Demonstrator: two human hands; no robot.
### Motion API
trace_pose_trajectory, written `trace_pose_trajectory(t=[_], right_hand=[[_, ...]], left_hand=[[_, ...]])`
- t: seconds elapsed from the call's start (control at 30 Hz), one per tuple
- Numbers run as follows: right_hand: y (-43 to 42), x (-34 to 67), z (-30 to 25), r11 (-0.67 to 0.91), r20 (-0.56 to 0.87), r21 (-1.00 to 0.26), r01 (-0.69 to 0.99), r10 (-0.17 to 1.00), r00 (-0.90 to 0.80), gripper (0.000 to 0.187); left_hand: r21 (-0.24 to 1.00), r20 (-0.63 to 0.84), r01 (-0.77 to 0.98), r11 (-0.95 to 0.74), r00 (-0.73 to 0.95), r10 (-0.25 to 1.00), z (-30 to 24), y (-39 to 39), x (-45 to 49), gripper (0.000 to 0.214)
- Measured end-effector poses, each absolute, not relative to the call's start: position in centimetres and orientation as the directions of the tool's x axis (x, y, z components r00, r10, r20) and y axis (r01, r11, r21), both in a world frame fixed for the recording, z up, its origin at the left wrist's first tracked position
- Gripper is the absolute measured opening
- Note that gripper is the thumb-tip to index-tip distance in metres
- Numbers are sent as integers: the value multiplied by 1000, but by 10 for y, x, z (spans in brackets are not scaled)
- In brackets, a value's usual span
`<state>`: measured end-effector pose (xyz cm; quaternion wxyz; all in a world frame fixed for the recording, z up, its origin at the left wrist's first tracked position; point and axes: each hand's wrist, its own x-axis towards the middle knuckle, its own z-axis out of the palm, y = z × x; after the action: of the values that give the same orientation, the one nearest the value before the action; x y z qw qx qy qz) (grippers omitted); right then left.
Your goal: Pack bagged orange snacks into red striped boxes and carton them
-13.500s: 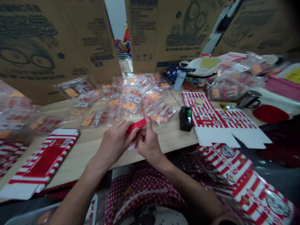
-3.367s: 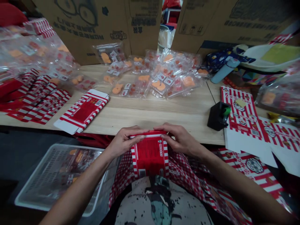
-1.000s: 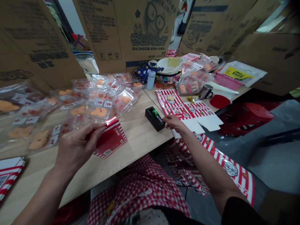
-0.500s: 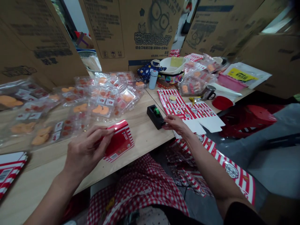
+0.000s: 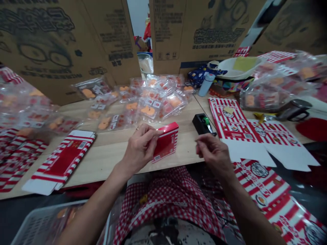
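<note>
My left hand point(image 5: 140, 147) grips a small red-and-white striped carton point(image 5: 166, 141), folded up, held just above the near edge of the wooden table point(image 5: 112, 153). My right hand point(image 5: 213, 153) hovers to the right of the carton with its fingers pinched together; a clear bit of tape may be between them, but I cannot make it out. A black tape dispenser point(image 5: 203, 124) with a green roll stands on the table just beyond my right hand.
Several clear packets of orange snacks point(image 5: 150, 102) cover the table's middle and left. A flat striped carton point(image 5: 63, 160) lies at the left, flat striped sheets point(image 5: 245, 129) at the right. Big cardboard boxes point(image 5: 61, 44) wall the back. A white basket point(image 5: 38, 224) sits low left.
My right hand has drawn back from the tape dispenser toward the carton, fingers pinched. My left hand has brought the carton to the middle. The view has swung left.
</note>
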<state>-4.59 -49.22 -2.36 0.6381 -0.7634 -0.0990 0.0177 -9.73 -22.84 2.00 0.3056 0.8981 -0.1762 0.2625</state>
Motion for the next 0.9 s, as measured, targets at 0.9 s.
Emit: trace_pose_trajectory(t=[0.9], right_hand=[[-393, -63, -3, 99, 47, -995, 14, 345, 937, 80]], left_hand=[[563, 436, -351, -748, 895, -93, 33, -240, -86, 5]])
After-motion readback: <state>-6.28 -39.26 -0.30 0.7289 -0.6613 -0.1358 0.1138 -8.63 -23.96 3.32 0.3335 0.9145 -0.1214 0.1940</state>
